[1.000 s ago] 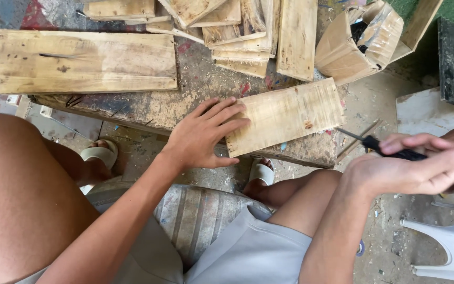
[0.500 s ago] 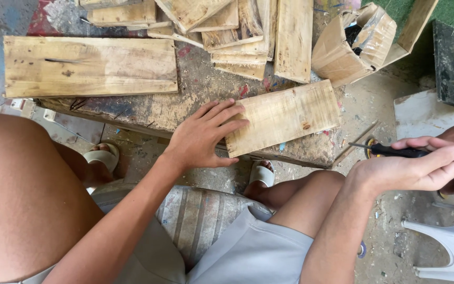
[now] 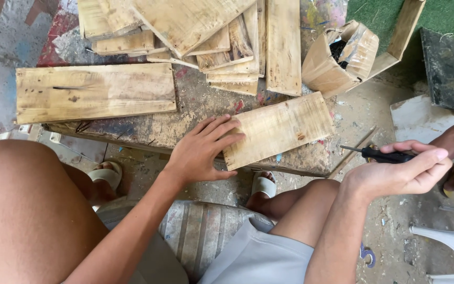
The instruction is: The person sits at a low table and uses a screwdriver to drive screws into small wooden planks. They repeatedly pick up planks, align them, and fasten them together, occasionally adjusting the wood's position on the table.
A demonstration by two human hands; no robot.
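Open left hand presses a board on the stained bench; right hand seemingly grips a screwdriver.

Count recorded: 2 single wooden boards, 1 under the left-hand fingers and 1 left of them; 1 board pile beyond; 1 cardboard box; 1 screwdriver; 2 sandals.

A single camera sits on the person's head and looks steeply down, close over the knees and forearms. It faces forward across the worktop edge; boards fill the upper frame.
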